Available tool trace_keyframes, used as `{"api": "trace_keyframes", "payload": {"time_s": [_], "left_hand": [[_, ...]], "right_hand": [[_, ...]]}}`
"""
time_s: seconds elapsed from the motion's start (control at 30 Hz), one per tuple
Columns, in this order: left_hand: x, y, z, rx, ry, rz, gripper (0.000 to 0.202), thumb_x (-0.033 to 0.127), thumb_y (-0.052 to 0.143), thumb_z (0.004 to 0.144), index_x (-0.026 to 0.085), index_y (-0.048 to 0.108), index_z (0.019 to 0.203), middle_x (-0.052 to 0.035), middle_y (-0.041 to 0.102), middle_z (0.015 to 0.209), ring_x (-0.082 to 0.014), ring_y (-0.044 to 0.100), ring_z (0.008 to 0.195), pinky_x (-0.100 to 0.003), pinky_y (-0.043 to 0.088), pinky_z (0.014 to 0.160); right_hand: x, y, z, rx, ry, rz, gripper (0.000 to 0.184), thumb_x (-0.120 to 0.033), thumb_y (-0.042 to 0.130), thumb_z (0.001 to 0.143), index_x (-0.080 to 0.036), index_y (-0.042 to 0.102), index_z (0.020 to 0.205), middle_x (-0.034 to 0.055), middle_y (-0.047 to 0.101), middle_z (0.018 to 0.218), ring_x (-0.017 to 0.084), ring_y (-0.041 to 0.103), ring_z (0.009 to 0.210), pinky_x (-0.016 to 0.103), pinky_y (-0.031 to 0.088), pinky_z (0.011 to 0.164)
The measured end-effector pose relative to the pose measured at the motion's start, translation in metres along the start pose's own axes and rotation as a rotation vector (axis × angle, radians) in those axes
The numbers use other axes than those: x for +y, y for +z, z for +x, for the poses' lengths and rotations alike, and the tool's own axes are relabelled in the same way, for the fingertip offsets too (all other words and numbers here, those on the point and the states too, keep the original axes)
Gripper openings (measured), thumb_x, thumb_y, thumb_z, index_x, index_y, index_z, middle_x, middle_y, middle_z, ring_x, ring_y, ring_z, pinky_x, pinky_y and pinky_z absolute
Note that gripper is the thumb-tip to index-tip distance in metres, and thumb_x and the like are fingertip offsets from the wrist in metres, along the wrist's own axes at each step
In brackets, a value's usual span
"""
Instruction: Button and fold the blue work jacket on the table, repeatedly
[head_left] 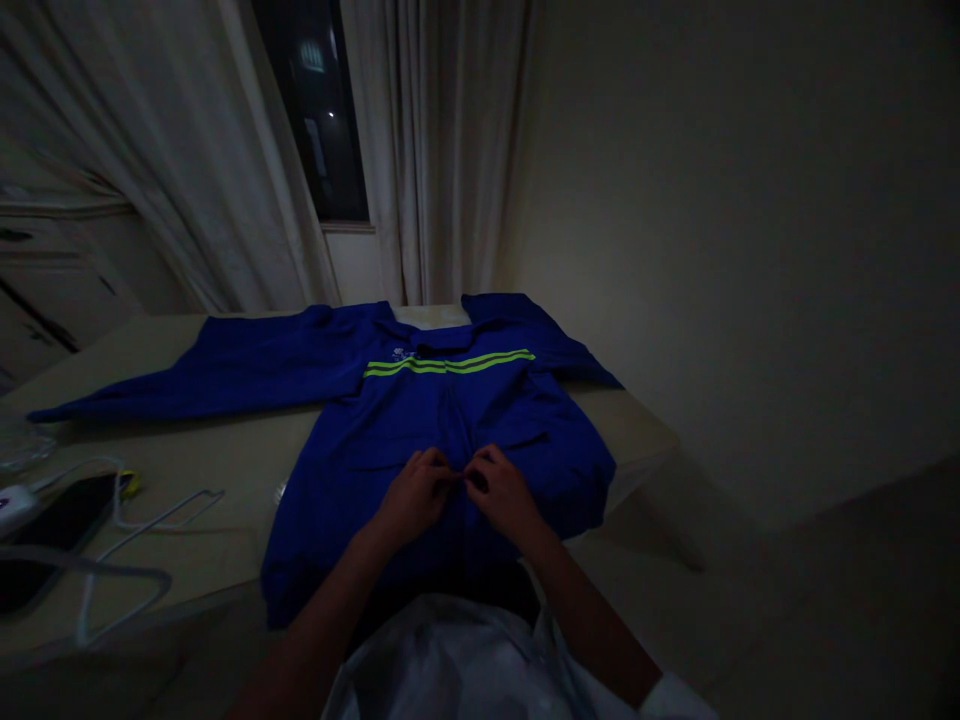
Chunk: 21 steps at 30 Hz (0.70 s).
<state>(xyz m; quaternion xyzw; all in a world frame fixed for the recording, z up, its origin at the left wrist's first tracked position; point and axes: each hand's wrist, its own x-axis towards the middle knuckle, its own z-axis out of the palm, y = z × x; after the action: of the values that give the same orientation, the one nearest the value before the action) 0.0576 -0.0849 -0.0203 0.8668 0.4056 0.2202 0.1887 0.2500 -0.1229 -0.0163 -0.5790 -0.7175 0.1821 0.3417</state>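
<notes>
A blue work jacket [360, 430] with yellow-green stripes across the chest lies spread on a table, collar away from me and both sleeves out to the sides. Its lower hem hangs over the near edge. My left hand [420, 490] and my right hand [499, 490] meet at the front opening, below the chest stripes. Both have their fingers pinched on the jacket's front edges, the fingertips almost touching. Any button or zip between them is too dark and small to make out.
The table [217, 440] reaches to curtains [442, 150] and a dark window [315, 110]. At left lie a phone [67, 525], a white cable [150, 525] and clear plastic [22, 440]. A cabinet [60, 260] stands far left; a bare wall [712, 250] rises at right.
</notes>
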Motion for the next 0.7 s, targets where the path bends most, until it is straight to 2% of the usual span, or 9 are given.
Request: {"api": "trace_keyframes", "payload": {"time_s": [0.13,0.23,0.43,0.57,0.7], "left_hand": [[0.002,0.001,0.005,0.018,-0.066,-0.009,0.014,0.025,0.067,0.093,0.024,0.079,0.1,-0.0061,0.067,0.108,-0.0232,0.06,0.102,-0.037,0.049,0.092],[0.006,0.001,0.007,0.007,-0.072,0.048,0.012,0.025,0.068,0.093,0.025,0.079,0.099,-0.0057,0.067,0.107,-0.0234,0.06,0.102,-0.036,0.049,0.09],[0.014,-0.002,-0.001,0.028,-0.037,0.208,0.022,0.028,0.058,0.102,0.028,0.079,0.106,-0.0055,0.069,0.113,-0.0239,0.059,0.105,-0.039,0.047,0.093],[0.014,-0.003,-0.004,-0.039,-0.026,0.253,0.025,0.03,0.053,0.104,0.028,0.077,0.109,-0.0054,0.07,0.115,-0.025,0.059,0.105,-0.04,0.049,0.09],[0.01,-0.004,-0.001,-0.029,0.057,0.185,0.028,0.021,0.052,0.103,0.027,0.07,0.124,-0.0055,0.07,0.129,-0.0246,0.058,0.115,-0.041,0.048,0.096]], "right_hand": [[0.002,0.0,0.002,0.006,0.008,0.0,0.016,-0.007,0.073,0.082,-0.022,0.074,0.088,0.0031,0.063,0.103,0.017,0.067,0.09,0.03,0.054,0.082],[0.006,0.001,0.0,0.04,-0.026,0.01,0.015,-0.008,0.073,0.083,-0.022,0.073,0.089,0.003,0.061,0.103,0.016,0.066,0.089,0.03,0.054,0.082],[0.009,0.002,-0.002,0.097,-0.11,0.083,0.015,-0.008,0.071,0.083,-0.022,0.072,0.088,0.0037,0.057,0.105,0.016,0.063,0.091,0.03,0.053,0.084],[0.01,0.004,0.001,0.128,-0.088,0.145,0.013,-0.008,0.071,0.08,-0.021,0.072,0.084,0.0033,0.057,0.102,0.017,0.061,0.092,0.03,0.052,0.086],[0.011,0.001,0.003,0.15,-0.061,0.21,0.01,-0.011,0.071,0.08,-0.021,0.072,0.085,0.0031,0.057,0.1,0.016,0.061,0.087,0.029,0.052,0.08]]}}
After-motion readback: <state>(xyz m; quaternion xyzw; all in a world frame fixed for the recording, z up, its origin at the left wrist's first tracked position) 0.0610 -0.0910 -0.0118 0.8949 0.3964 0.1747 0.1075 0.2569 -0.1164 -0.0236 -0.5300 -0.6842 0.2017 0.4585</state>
